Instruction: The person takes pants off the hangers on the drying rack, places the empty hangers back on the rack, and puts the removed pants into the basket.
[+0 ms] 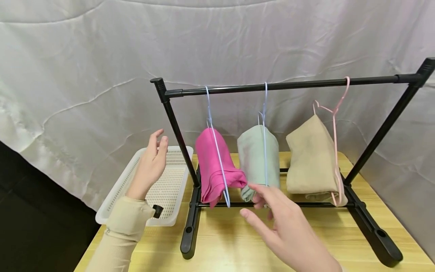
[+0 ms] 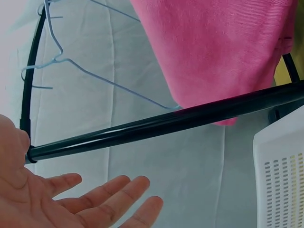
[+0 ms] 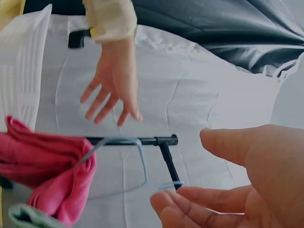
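My left hand (image 1: 149, 168) is raised over the white basket, left of the black rack; its fingers are spread and hold nothing. In front of the rack, my right hand (image 1: 289, 226) has its thumb apart from loosely bent fingers. In the head view, those fingertips overlap the lower end of the pale green cloth (image 1: 251, 151); whether they touch it is unclear. A bright pink cloth (image 1: 211, 158) hangs at the left on a blue hanger (image 1: 209, 111). The green cloth is on another blue hanger (image 1: 264, 98). At the right, a beige cloth (image 1: 310, 158) hangs on a pink hanger (image 1: 335, 132).
The black rack (image 1: 292, 85) stands on a wooden table (image 1: 224, 241), its feet reaching toward the front. A white perforated basket (image 1: 170, 189) sits beside its left leg. Grey fabric (image 1: 85, 75) drapes behind everything, and a dark area lies at lower left.
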The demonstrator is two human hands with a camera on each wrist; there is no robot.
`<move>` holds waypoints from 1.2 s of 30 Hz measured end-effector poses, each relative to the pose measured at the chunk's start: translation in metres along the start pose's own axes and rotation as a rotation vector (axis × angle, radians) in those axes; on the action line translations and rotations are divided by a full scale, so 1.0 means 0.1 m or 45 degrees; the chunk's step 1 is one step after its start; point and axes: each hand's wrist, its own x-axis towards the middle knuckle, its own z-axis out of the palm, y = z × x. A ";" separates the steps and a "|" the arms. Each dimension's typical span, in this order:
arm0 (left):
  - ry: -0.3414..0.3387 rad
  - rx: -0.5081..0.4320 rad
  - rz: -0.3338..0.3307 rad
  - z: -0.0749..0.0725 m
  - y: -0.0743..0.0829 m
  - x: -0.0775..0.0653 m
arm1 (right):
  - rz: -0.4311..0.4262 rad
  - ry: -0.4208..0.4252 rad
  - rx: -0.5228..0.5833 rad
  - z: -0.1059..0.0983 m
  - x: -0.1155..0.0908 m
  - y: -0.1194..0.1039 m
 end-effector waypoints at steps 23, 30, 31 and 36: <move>0.075 -0.112 0.053 0.08 0.05 0.41 | 0.172 -0.107 0.025 0.32 0.32 -0.10; 0.109 -0.166 0.063 0.11 0.06 0.51 | 0.248 -0.147 0.087 0.40 0.42 -0.08; 0.115 -0.171 0.065 0.11 0.06 0.53 | 0.260 -0.152 0.092 0.41 0.44 -0.07; 0.134 -0.180 0.072 0.13 0.08 0.59 | 0.287 -0.173 0.127 0.45 0.52 -0.05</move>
